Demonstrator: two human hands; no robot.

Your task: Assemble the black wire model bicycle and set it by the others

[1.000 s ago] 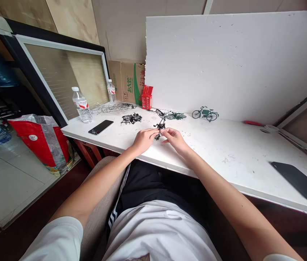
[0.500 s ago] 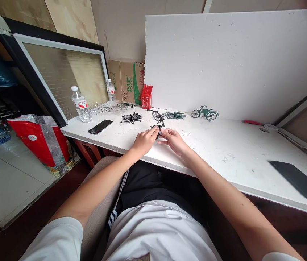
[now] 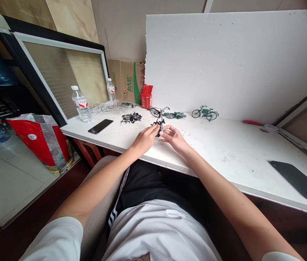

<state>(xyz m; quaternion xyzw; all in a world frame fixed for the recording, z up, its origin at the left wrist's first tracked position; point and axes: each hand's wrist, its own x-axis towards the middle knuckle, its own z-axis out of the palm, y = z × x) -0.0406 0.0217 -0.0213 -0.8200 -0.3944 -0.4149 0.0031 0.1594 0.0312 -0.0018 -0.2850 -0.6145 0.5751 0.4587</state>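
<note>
A small black model bicycle is held over the front part of the white table, its front wheel and handlebar pointing away from me. My left hand grips its rear part from the left, fingers pressed together. From the right, my right hand pinches the same rear part with thumb and fingers, which hide some of it. Just behind lies a green model bicycle on its side. Farther right, another green model bicycle stands upright near the white board. Left of my hands is a tangle of black model parts.
On the table's left are a black phone, a water bottle and a second bottle. Loose thin frames lie behind. A red box stands by a carton. A dark flat slab rests at right.
The model bicycle has turned in my hands, so its front wheel now lies farther left and its handlebar shows on the right. My right fingers have shifted slightly along its rear part.
</note>
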